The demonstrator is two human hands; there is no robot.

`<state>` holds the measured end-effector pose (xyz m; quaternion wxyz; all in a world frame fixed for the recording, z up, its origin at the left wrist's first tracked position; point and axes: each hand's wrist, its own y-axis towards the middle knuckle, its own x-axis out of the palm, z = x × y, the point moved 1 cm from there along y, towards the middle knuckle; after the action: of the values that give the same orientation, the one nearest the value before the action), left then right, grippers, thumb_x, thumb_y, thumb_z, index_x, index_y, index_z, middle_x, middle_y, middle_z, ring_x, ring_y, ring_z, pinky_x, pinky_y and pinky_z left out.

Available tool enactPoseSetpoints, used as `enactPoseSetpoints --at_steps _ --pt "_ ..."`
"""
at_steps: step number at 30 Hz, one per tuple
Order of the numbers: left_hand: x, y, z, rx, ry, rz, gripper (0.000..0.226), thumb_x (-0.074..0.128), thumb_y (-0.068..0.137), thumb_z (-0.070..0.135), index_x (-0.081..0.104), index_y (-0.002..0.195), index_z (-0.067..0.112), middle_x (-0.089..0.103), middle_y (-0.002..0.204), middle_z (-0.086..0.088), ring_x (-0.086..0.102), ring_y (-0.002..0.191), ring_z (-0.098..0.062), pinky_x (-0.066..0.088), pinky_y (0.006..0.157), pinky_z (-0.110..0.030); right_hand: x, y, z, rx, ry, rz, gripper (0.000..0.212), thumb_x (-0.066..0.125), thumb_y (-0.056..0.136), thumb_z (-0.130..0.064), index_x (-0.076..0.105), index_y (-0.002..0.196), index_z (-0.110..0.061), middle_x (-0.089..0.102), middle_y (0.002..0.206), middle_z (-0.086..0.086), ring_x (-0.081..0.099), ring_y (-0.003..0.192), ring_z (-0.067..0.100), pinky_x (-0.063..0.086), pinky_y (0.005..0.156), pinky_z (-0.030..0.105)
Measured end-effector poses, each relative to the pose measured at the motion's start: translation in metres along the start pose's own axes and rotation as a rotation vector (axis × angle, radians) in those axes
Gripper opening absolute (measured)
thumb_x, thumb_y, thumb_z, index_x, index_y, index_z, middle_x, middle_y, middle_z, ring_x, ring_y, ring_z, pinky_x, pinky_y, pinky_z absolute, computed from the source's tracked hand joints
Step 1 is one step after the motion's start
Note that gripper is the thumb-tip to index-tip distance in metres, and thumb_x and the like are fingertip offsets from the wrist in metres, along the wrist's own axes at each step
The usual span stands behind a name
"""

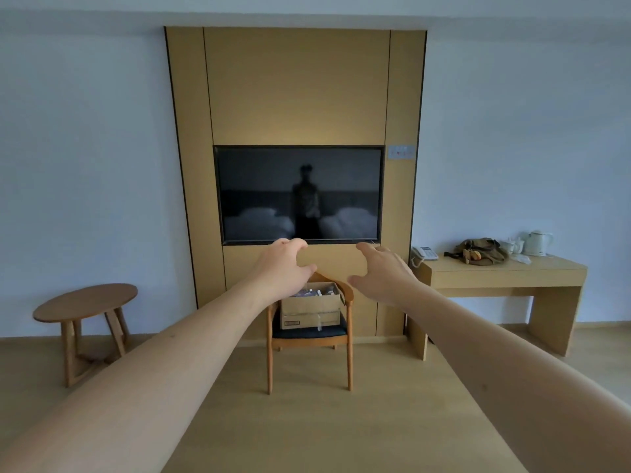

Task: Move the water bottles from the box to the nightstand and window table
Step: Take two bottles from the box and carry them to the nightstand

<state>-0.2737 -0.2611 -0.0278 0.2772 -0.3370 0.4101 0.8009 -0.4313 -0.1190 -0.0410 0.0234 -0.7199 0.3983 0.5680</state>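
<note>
A cardboard box (pixel 309 310) stands on the dark seat of a wooden chair (pixel 309 339) across the room, below a wall television. Several water bottles (pixel 316 291) show as pale caps and clear tops inside the open box. Both my arms stretch out in front of me toward it. My left hand (pixel 285 264) hovers with fingers loosely curled and holds nothing. My right hand (pixel 384 271) is spread, thumb apart from the fingers, and empty too. Both hands are far short of the box.
A round wooden side table (pixel 85 302) stands at the left by the wall. At the right a long wooden desk (pixel 502 269) carries a telephone (pixel 425 253), a bag (pixel 479 250), cups and a white kettle (pixel 537 243). Wooden floor lies between me and the chair.
</note>
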Motion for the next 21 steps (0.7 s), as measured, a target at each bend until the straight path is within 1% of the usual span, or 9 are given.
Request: enactPoseSetpoints --at_steps 3,5,6,10,13,17,21 --pt "0.022 0.068 -0.015 -0.029 0.015 -0.003 0.057 0.065 0.099 0.04 0.046 0.15 0.026 0.042 0.158 -0.003 0.046 0.14 -0.028 0.045 0.103 -0.037 0.014 0.075 0.025 0.003 0.012 -0.029 0.074 0.07 0.091 -0.04 0.033 0.154 -0.027 0.048 0.151 0.007 0.052 0.129 0.031 0.048 0.087 0.037" --pt "0.036 0.109 -0.027 -0.04 0.012 0.012 0.057 0.065 0.098 0.039 0.046 0.15 0.026 0.043 0.157 -0.003 0.045 0.14 -0.028 0.044 0.106 -0.039 0.025 0.12 0.038 -0.005 0.014 -0.032 0.074 0.07 0.092 -0.041 0.033 0.154 -0.026 0.05 0.149 0.008 0.055 0.125 0.03 0.044 0.08 0.032" --pt "0.043 0.128 -0.034 -0.043 0.008 0.017 0.057 0.065 0.098 0.039 0.046 0.15 0.026 0.044 0.157 -0.003 0.045 0.141 -0.028 0.044 0.106 -0.039 0.031 0.14 0.043 -0.011 0.023 -0.032 0.074 0.07 0.092 -0.041 0.033 0.154 -0.026 0.05 0.149 0.008 0.055 0.125 0.03 0.042 0.079 0.031" --pt "0.079 0.194 -0.069 -0.065 0.012 -0.01 0.058 0.066 0.098 0.041 0.046 0.15 0.027 0.043 0.157 -0.002 0.047 0.14 -0.027 0.045 0.104 -0.039 0.073 0.209 0.06 -0.023 0.065 -0.086 0.075 0.069 0.092 -0.039 0.032 0.156 -0.026 0.05 0.148 0.01 0.053 0.127 0.032 0.041 0.083 0.032" --pt "0.107 0.242 -0.104 -0.088 0.007 -0.026 0.058 0.066 0.097 0.041 0.046 0.15 0.027 0.044 0.157 -0.002 0.045 0.142 -0.027 0.045 0.108 -0.042 0.113 0.257 0.072 -0.017 0.055 -0.122 0.076 0.068 0.091 -0.037 0.03 0.156 -0.026 0.051 0.146 0.011 0.053 0.126 0.032 0.044 0.086 0.035" --pt "0.144 0.311 -0.156 -0.086 0.006 -0.052 0.06 0.068 0.096 0.041 0.046 0.15 0.027 0.044 0.157 -0.002 0.043 0.143 -0.028 0.044 0.11 -0.045 0.162 0.329 0.087 -0.001 0.047 -0.124 0.078 0.069 0.09 -0.041 0.031 0.156 -0.026 0.05 0.147 0.01 0.052 0.128 0.033 0.048 0.092 0.039" --pt "0.168 0.396 -0.211 -0.036 0.053 -0.025 0.057 0.066 0.096 0.042 0.049 0.148 0.026 0.049 0.153 -0.003 0.048 0.138 -0.029 0.047 0.107 -0.043 0.207 0.414 0.097 0.011 0.034 -0.098 0.076 0.07 0.089 -0.045 0.034 0.153 -0.026 0.052 0.146 0.009 0.052 0.129 0.033 0.047 0.089 0.038"
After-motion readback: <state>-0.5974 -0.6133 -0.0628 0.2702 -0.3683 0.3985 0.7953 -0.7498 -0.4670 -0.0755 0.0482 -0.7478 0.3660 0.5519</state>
